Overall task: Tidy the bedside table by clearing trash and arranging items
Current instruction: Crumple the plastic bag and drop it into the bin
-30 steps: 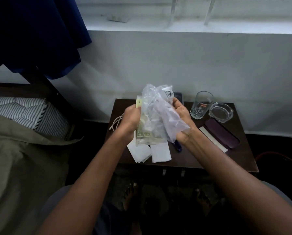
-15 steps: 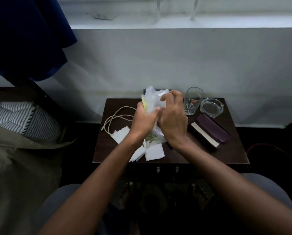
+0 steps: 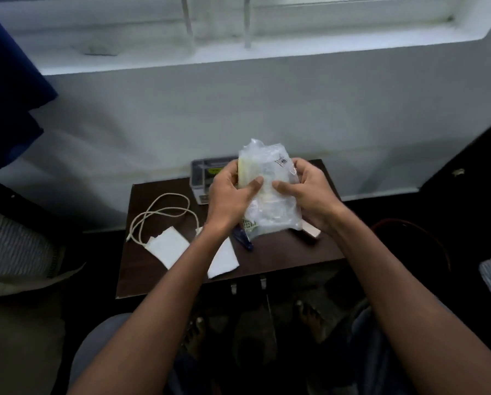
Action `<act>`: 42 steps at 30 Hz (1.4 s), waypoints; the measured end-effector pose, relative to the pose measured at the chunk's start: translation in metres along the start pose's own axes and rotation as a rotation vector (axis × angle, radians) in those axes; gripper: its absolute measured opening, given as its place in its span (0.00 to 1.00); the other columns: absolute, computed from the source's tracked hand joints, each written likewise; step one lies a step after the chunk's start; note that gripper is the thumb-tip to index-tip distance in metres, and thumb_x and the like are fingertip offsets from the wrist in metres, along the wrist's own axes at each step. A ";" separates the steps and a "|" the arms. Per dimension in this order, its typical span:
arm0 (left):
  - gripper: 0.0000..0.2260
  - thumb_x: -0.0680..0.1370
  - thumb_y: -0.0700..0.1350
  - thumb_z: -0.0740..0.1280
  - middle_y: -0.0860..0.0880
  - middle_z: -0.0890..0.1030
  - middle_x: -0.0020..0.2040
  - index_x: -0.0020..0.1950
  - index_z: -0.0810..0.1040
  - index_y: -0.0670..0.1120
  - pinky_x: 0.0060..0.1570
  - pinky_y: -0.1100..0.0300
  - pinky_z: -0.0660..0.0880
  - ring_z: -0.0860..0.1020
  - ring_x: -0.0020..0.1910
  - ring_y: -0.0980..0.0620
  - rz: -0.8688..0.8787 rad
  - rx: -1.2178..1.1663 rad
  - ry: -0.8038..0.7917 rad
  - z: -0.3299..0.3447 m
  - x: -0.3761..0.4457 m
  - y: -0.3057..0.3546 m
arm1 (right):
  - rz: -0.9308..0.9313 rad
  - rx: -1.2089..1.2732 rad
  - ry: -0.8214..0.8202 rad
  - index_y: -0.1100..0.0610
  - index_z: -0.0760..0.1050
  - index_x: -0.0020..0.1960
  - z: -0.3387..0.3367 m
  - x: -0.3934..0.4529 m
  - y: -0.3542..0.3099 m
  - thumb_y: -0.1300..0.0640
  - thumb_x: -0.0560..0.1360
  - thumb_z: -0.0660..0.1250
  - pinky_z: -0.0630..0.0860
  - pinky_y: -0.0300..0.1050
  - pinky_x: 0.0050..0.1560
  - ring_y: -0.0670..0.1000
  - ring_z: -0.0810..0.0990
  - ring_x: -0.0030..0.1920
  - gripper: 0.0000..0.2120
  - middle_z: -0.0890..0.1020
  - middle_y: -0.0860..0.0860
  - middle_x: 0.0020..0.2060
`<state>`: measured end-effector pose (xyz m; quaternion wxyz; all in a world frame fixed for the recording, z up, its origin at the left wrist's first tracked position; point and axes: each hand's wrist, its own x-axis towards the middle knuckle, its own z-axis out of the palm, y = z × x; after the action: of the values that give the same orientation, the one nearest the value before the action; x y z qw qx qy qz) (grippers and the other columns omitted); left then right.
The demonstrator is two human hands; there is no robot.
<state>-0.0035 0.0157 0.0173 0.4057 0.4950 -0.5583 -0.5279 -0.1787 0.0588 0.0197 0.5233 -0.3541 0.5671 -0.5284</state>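
Observation:
A crumpled clear plastic bag [image 3: 270,195] with a barcode sticker and a yellowish wrapper inside is held above the dark wooden bedside table [image 3: 281,258]. My left hand [image 3: 230,198] grips its left side and my right hand [image 3: 309,192] grips its right side, thumbs pressed on the front. On the table lie a white cable [image 3: 158,215], two white paper pieces [image 3: 168,246] [image 3: 223,260] and a blue pen [image 3: 242,240]. The glass, ashtray and purple case are hidden behind my hands.
A grey device [image 3: 203,178] stands at the table's back edge against the white wall. A bed with striped mattress [image 3: 13,246] is at the left, a blue curtain [image 3: 7,89] above it. My bare feet [image 3: 309,312] rest under the table.
The loose, spread bag has been bunched and pressed into a tighter bundle between both hands. The view shifted so the table sits lower and the glass and case are covered.

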 end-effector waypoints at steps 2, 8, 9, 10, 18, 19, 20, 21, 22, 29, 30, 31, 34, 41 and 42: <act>0.17 0.77 0.42 0.79 0.48 0.89 0.55 0.65 0.83 0.46 0.53 0.42 0.86 0.89 0.53 0.47 0.011 0.015 -0.025 0.019 0.002 0.002 | -0.001 0.017 0.011 0.61 0.78 0.62 -0.023 -0.003 -0.008 0.74 0.77 0.71 0.87 0.58 0.50 0.59 0.89 0.51 0.17 0.87 0.60 0.54; 0.16 0.78 0.54 0.73 0.56 0.87 0.57 0.65 0.80 0.55 0.60 0.47 0.82 0.85 0.57 0.51 0.096 0.511 -0.093 0.105 -0.019 0.002 | -0.012 -0.078 0.218 0.58 0.81 0.58 -0.122 -0.025 -0.005 0.76 0.75 0.71 0.87 0.55 0.48 0.58 0.88 0.48 0.18 0.88 0.60 0.52; 0.19 0.78 0.53 0.71 0.53 0.84 0.63 0.69 0.77 0.54 0.64 0.47 0.79 0.83 0.61 0.49 0.122 0.623 -0.078 0.124 -0.028 0.001 | -0.004 -0.085 0.297 0.58 0.81 0.57 -0.139 -0.029 0.002 0.77 0.75 0.70 0.87 0.54 0.47 0.58 0.88 0.48 0.18 0.88 0.59 0.51; 0.23 0.79 0.50 0.70 0.49 0.80 0.67 0.73 0.75 0.51 0.68 0.47 0.76 0.79 0.66 0.46 0.167 0.644 -0.075 0.145 -0.039 0.001 | 0.003 -0.077 0.380 0.58 0.81 0.57 -0.156 -0.035 0.010 0.77 0.75 0.70 0.87 0.52 0.45 0.57 0.87 0.48 0.18 0.87 0.57 0.50; 0.16 0.79 0.39 0.64 0.50 0.80 0.63 0.66 0.79 0.50 0.62 0.53 0.76 0.80 0.61 0.49 0.191 0.478 -0.353 0.293 -0.097 -0.003 | 0.145 0.216 0.975 0.56 0.83 0.57 -0.228 -0.075 0.118 0.59 0.75 0.75 0.81 0.41 0.34 0.53 0.88 0.46 0.11 0.88 0.54 0.49; 0.15 0.80 0.39 0.64 0.51 0.81 0.63 0.64 0.81 0.51 0.60 0.54 0.77 0.81 0.60 0.51 0.177 0.499 -0.433 0.310 -0.101 -0.010 | 0.174 0.251 1.014 0.58 0.81 0.60 -0.236 -0.080 0.131 0.56 0.75 0.76 0.81 0.40 0.34 0.55 0.88 0.48 0.15 0.88 0.56 0.50; 0.14 0.81 0.40 0.65 0.52 0.82 0.63 0.63 0.82 0.51 0.60 0.54 0.78 0.82 0.60 0.51 0.166 0.517 -0.495 0.323 -0.103 -0.021 | 0.196 0.275 1.052 0.59 0.80 0.62 -0.245 -0.083 0.143 0.57 0.74 0.76 0.80 0.39 0.33 0.57 0.88 0.50 0.18 0.88 0.57 0.52; 0.14 0.81 0.40 0.65 0.51 0.82 0.63 0.63 0.81 0.51 0.60 0.52 0.79 0.82 0.60 0.50 0.157 0.546 -0.543 0.332 -0.106 -0.034 | 0.211 0.277 1.090 0.62 0.78 0.64 -0.255 -0.087 0.154 0.61 0.74 0.74 0.80 0.38 0.34 0.58 0.88 0.52 0.19 0.87 0.59 0.55; 0.14 0.80 0.40 0.66 0.51 0.81 0.65 0.65 0.81 0.51 0.60 0.50 0.80 0.82 0.61 0.49 0.151 0.591 -0.578 0.335 -0.108 -0.049 | 0.227 0.269 1.123 0.63 0.77 0.66 -0.263 -0.089 0.163 0.66 0.75 0.70 0.80 0.38 0.37 0.59 0.87 0.54 0.20 0.86 0.61 0.57; 0.19 0.80 0.37 0.65 0.50 0.77 0.69 0.71 0.78 0.49 0.57 0.49 0.81 0.81 0.60 0.48 0.200 0.735 -0.648 0.358 -0.100 -0.109 | 0.341 0.202 1.285 0.57 0.72 0.68 -0.311 -0.078 0.207 0.72 0.74 0.61 0.86 0.52 0.50 0.59 0.86 0.51 0.24 0.84 0.58 0.57; 0.20 0.80 0.38 0.65 0.51 0.76 0.70 0.71 0.78 0.49 0.59 0.51 0.80 0.80 0.62 0.48 0.188 0.715 -0.626 0.363 -0.096 -0.111 | 0.362 0.181 1.306 0.57 0.72 0.67 -0.319 -0.072 0.213 0.71 0.75 0.62 0.86 0.56 0.53 0.61 0.86 0.53 0.23 0.84 0.60 0.58; 0.21 0.80 0.38 0.66 0.51 0.76 0.71 0.72 0.77 0.49 0.61 0.52 0.80 0.80 0.64 0.49 0.164 0.702 -0.610 0.368 -0.093 -0.113 | 0.382 0.153 1.316 0.56 0.72 0.67 -0.326 -0.065 0.218 0.69 0.76 0.63 0.86 0.58 0.55 0.62 0.86 0.54 0.21 0.84 0.60 0.58; 0.25 0.80 0.39 0.68 0.50 0.73 0.76 0.78 0.72 0.48 0.66 0.52 0.78 0.77 0.70 0.47 0.113 0.698 -0.648 0.378 -0.088 -0.125 | 0.437 0.032 1.254 0.58 0.69 0.70 -0.337 -0.049 0.226 0.62 0.81 0.67 0.85 0.57 0.54 0.63 0.85 0.55 0.18 0.83 0.62 0.61; 0.31 0.80 0.32 0.64 0.45 0.61 0.86 0.83 0.66 0.46 0.81 0.51 0.61 0.61 0.84 0.45 0.039 0.794 -0.746 0.392 -0.071 -0.145 | 0.439 -0.557 1.167 0.61 0.69 0.74 -0.349 -0.041 0.256 0.61 0.81 0.68 0.78 0.59 0.61 0.65 0.79 0.66 0.22 0.76 0.63 0.69; 0.31 0.80 0.32 0.64 0.45 0.61 0.85 0.83 0.65 0.45 0.81 0.52 0.61 0.61 0.84 0.46 0.044 0.792 -0.741 0.394 -0.070 -0.144 | 0.429 -0.609 1.110 0.61 0.71 0.72 -0.348 -0.042 0.259 0.63 0.80 0.68 0.79 0.59 0.60 0.65 0.79 0.64 0.21 0.77 0.63 0.67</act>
<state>-0.3571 0.1655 -0.1653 -0.0248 0.3790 -0.8304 -0.4077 -0.4673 0.2281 -0.2588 0.1241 -0.0410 0.9339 -0.3328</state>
